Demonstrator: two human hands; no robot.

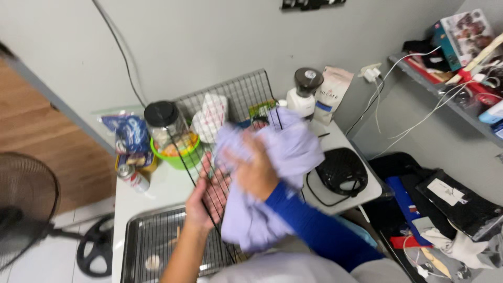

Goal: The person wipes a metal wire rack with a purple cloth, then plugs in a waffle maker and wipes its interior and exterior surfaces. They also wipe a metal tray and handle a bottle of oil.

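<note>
My left hand (205, 195) holds a black wire rack (246, 94) that stands tilted on edge over the white table (157, 191). Its fingers spread against the wires from behind. My right hand (255, 170), in a blue sleeve, grips a bunched lilac cloth (291, 147) and presses it against the rack's front. The cloth hangs down in front of me and hides the rack's lower right part. The motion is blurred.
A metal tray with a wire grid (152, 243) lies at the table's near left. Behind the rack stand a black-lidded jar (163, 123), a green bowl (175, 157), cans, bags and a small blender (304, 91). A black round appliance (343, 170) sits right; a fan (23, 202) stands left.
</note>
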